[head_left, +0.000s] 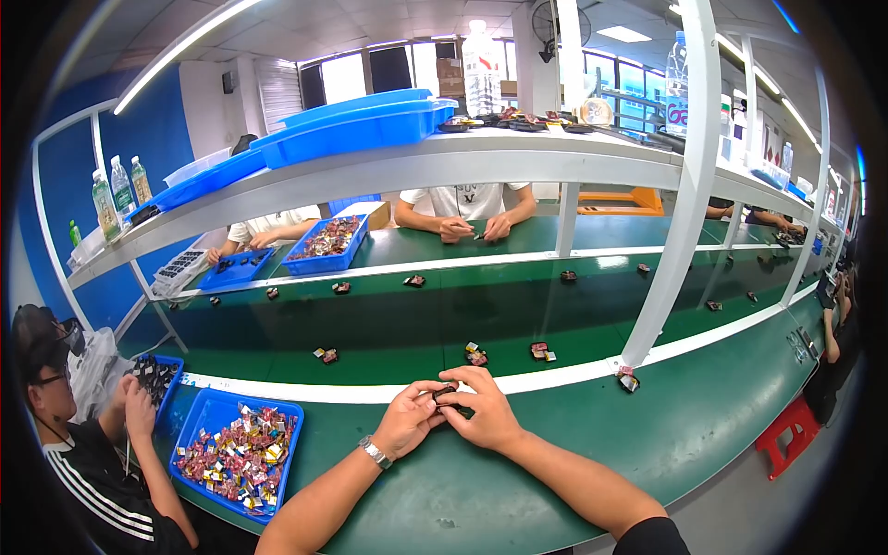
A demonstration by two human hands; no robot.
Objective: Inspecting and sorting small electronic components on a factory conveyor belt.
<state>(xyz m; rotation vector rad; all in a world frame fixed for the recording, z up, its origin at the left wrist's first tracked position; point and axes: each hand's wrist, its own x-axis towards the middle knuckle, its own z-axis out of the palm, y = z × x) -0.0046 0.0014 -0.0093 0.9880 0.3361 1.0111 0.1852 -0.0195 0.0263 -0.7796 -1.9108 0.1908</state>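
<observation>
At the left edge, a co-worker (102, 486) in a dark, white-striped top sits with hands raised beside a blue tray (169, 396) of black parts. Just right of it on my green worktop (573, 439), I see a second blue tray (205, 416) heaped with small red, yellow and white pieces. Farther back, another blue tray (319, 266) holds a similar heap across the dark green strip (398, 338), where a loose piece (326, 354) lies toward the left.

At centre, my left grip (412, 421), a silver watch (375, 451) on its wrist, closes its fingertips on a small dark piece (446, 395). From the other side my right grip (481, 412) presses thumb and fingers to the same piece, so both are clamped on it, just above the near edge of the strip; fingers cover much of its outline. Beyond, a co-worker (467, 208) in a white top holds both hands together over the far side.

Right of centre, I find two more loose pieces on the strip, one (475, 354) just beyond my hands, one (543, 351) farther right. Another (628, 379) rests by the post (680, 213). A red stool (786, 435) stands at right, off the worktop.
</observation>
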